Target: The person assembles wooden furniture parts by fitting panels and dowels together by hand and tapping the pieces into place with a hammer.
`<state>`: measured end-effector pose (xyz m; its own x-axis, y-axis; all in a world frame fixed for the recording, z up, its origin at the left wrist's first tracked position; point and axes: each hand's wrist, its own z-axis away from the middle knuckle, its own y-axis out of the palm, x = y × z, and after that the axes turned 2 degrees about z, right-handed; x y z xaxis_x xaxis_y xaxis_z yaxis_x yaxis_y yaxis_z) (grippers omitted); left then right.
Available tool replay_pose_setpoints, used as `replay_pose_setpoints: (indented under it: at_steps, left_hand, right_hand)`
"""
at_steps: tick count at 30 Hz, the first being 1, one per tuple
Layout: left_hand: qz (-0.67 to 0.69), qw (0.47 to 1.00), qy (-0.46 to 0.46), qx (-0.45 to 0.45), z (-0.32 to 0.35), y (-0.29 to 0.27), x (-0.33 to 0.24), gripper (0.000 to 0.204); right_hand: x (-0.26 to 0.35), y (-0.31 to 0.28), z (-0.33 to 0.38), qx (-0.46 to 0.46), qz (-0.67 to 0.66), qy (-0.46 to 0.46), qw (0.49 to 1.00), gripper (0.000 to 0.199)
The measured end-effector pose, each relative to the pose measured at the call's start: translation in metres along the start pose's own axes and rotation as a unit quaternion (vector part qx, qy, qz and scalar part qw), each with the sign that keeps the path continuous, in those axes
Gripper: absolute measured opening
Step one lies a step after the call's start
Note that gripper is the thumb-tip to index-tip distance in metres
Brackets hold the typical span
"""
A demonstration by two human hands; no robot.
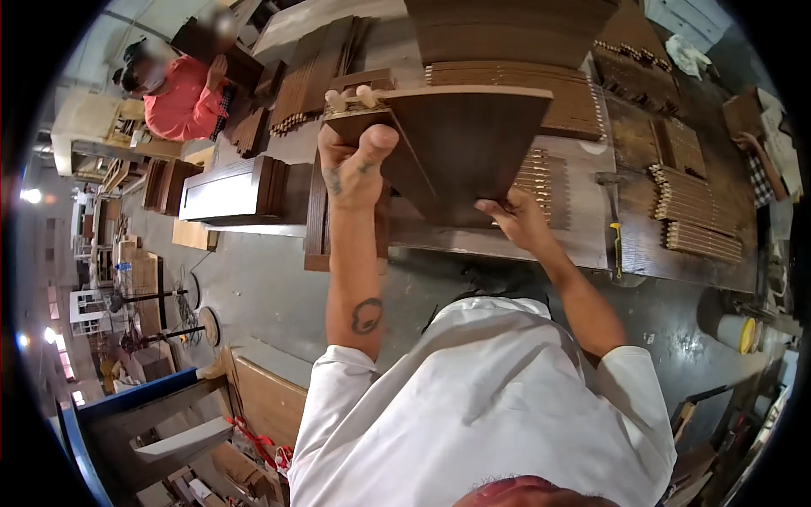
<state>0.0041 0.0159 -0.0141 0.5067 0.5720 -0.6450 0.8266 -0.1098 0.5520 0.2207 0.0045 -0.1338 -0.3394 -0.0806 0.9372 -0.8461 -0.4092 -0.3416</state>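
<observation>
Dark brown wooden boards joined at a corner (473,144), looking like a partly built drawer, are raised in front of me above the worktable. My left hand (355,165) is wrapped round the left end, thumb on the near side and fingertips over the top edge. My right hand (519,221) pinches the lower right part, its thumb on the near face. Behind the boards, a row of notched board ends (534,173) lies on the table, partly hidden. A hammer (616,237) with a yellow and black handle lies to the right of my right hand.
Stacks of brown boards with notched ends (697,198) cover the worktable (583,232). Finished-looking brown panels (232,190) stand at the left. A person in a coral top (182,97) handles a brown piece at far left; another person's arm (754,152) shows at far right. A bucket (737,333) stands on the floor.
</observation>
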Motion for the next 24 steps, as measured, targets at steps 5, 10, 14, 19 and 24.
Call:
replay_pose_setpoints:
  at_steps: [5, 10, 14, 19, 24]
  left_hand:
    - [0.000, 0.995, -0.102, -0.002, 0.008, 0.020, -0.007, 0.037]
    - [-0.133, 0.983, -0.122, -0.015, 0.005, 0.031, -0.019, 0.052]
    - [-0.140, 0.986, -0.089, -0.004, 0.005, 0.031, -0.021, 0.046]
    - [-0.174, 0.983, -0.020, 0.061, 0.004, 0.022, -0.010, 0.040]
    - [-0.209, 0.977, 0.018, 0.032, 0.009, 0.025, -0.011, 0.030]
  right_hand:
    - [-0.013, 0.003, 0.009, -0.095, 0.031, -0.148, 0.984, 0.020]
    - [-0.027, 0.021, 0.001, -0.131, -0.014, -0.120, 0.984, 0.025]
    - [-0.010, 0.023, 0.006, -0.136, 0.019, -0.136, 0.981, 0.024]
    - [-0.026, 0.011, -0.002, -0.042, -0.038, -0.145, 0.988, 0.025]
    - [-0.024, 0.005, -0.001, 0.002, -0.048, -0.082, 0.995, 0.022]
